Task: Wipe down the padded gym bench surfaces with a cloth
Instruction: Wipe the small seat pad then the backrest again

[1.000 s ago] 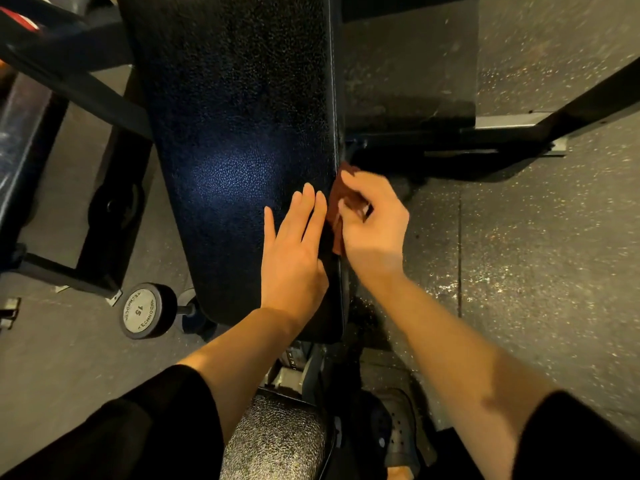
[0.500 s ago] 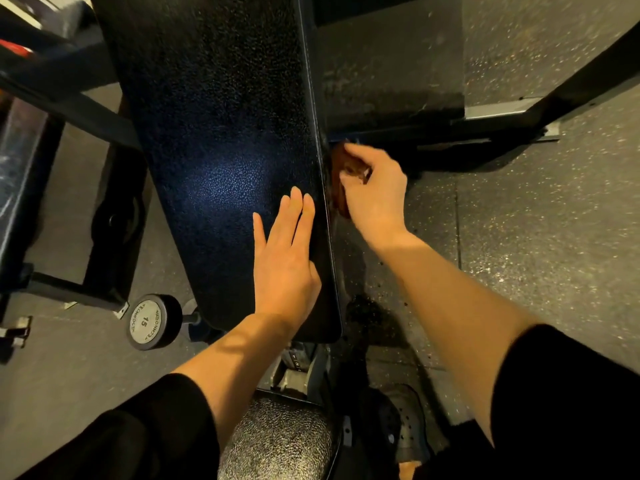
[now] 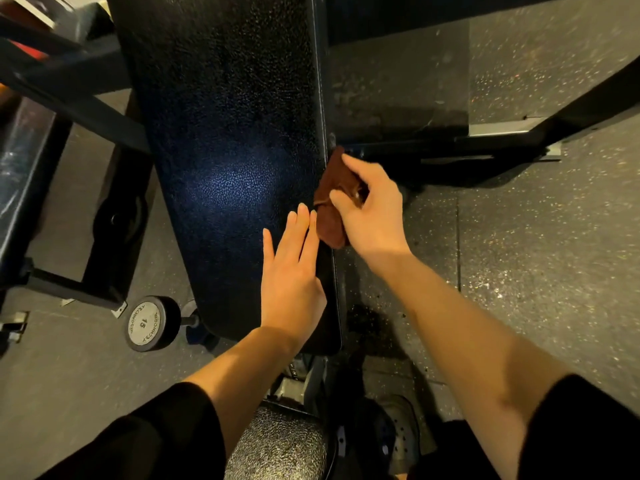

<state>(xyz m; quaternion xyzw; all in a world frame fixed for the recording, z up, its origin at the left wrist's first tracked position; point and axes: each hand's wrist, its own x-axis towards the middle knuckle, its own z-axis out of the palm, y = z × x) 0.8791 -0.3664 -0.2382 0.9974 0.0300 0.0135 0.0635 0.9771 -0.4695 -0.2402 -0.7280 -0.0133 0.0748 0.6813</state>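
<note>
Left hand [image 3: 291,282] flat on the black padded bench surface [image 3: 225,150], fingers [image 3: 300,223] straight and close together, near the pad's right edge. Right hand [image 3: 369,216] beside that edge, fingers curled round a bunched brown cloth [image 3: 330,216] and pressing it against the pad's side. Cloth just beside the left fingertips, partly hidden by the right hand. Below the pad, a second textured seat pad [image 3: 277,445]. On the speckled rubber floor [image 3: 536,254], a dumbbell [image 3: 147,322] marked 15, left of the pad's near end. Black sleeves at bottom corners.
</note>
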